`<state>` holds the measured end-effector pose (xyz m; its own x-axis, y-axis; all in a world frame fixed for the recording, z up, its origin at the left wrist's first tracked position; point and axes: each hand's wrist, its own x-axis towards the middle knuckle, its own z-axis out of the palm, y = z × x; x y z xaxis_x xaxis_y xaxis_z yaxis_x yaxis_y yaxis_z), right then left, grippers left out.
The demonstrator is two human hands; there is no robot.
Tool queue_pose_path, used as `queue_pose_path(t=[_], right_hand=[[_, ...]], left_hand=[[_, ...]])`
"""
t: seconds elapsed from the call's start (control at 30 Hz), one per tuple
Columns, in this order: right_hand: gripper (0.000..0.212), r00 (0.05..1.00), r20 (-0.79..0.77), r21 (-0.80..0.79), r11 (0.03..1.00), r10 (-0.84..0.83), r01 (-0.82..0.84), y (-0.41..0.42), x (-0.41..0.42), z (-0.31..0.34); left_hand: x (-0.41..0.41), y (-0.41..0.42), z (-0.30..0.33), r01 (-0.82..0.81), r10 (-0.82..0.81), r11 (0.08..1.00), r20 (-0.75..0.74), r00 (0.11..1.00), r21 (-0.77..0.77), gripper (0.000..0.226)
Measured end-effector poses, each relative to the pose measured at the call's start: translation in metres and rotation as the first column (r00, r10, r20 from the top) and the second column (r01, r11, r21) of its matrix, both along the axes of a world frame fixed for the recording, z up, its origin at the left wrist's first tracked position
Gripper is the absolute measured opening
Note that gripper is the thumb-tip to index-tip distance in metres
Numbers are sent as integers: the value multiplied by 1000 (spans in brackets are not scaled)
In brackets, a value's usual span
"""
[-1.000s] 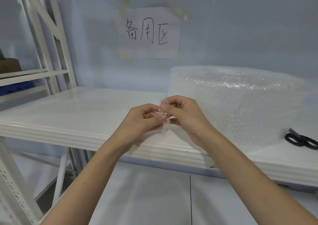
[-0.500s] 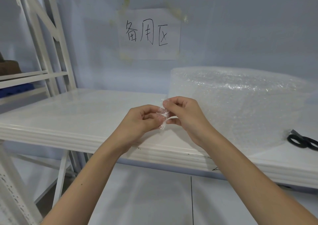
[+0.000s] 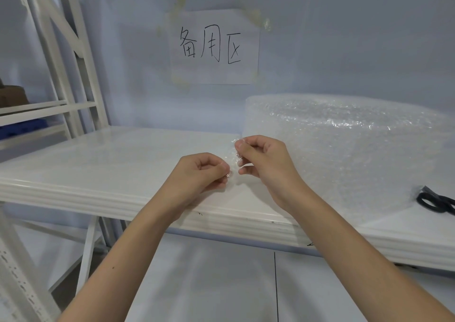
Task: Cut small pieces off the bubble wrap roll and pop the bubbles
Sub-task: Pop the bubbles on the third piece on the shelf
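Bubble-wrap piece (image 3: 233, 158), light, limp and likely slippery, hangs above the shelf (image 3: 123, 164) beside the roll (image 3: 344, 149), pinched at opposite edges by left hand (image 3: 197, 176) and right hand (image 3: 263, 159); grip between bubbles.

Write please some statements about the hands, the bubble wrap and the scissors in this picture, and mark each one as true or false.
1. Both hands pinch one small piece of bubble wrap. True: the left hand and the right hand each grip it with the fingertips.
2. The scissors are in the right hand. False: they lie on the shelf, at the far right, untouched.
3. The roll lies on the shelf, to the right of the hands. True.
4. The paper sign lies flat on the shelf. False: it is taped to the wall.
5. The left hand rests on the roll. False: it is held apart from it, above the shelf's front.
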<state>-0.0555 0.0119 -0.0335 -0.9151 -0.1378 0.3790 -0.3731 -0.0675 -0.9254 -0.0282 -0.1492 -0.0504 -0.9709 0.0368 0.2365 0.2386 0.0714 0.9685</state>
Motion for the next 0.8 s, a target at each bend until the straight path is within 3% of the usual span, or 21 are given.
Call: queue_pose_path(t=[0.53, 0.8], right_hand=[[17, 1000, -20, 31, 1000, -1, 2, -15, -11, 3], [17, 1000, -9, 53, 998, 28, -27, -30, -25, 12]], left_hand=[[-5, -7, 0, -109, 107, 993, -41, 993, -48, 17], [-10, -21, 4, -126, 126, 992, -69, 990, 5, 11]])
